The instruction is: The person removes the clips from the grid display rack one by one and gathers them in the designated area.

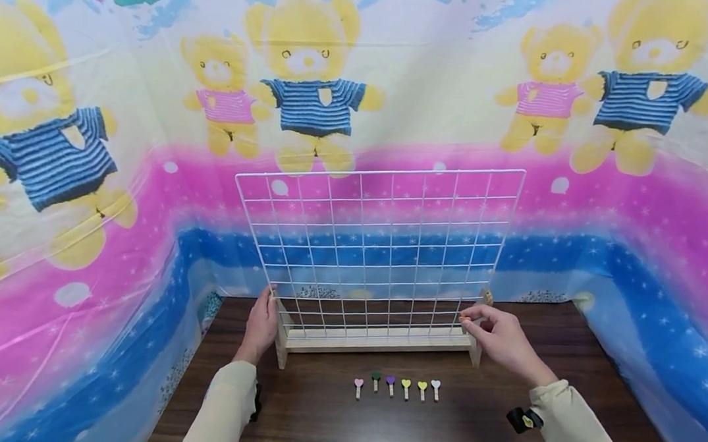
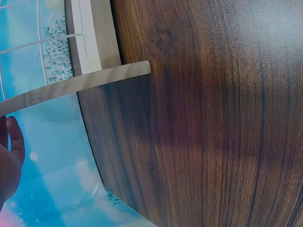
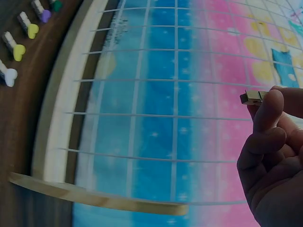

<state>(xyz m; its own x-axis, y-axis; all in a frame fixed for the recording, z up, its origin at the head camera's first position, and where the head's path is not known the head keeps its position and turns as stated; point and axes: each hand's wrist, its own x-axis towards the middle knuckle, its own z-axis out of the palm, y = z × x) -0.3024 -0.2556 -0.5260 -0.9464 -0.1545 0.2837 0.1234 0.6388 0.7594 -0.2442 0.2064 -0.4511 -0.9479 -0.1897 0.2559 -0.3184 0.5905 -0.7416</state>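
wire grid (image 1: 376, 248): upright in wooden base (image 1: 378, 343) on dark surface (image 1: 322, 417) | left hand (image 1: 262, 324): we see fingers relaxed, resting against grid's left edge | right hand (image 1: 500, 336): we see it pinching a small wooden clip (image 3: 251, 97) at grid's right edge | 6 heart clips (image 1: 397, 386): row just in front of base

Wire grid (image 1: 376, 248) upright in wooden base (image 1: 378, 341) on table (image 1: 440, 422), clips (image 1: 397, 386) in front.
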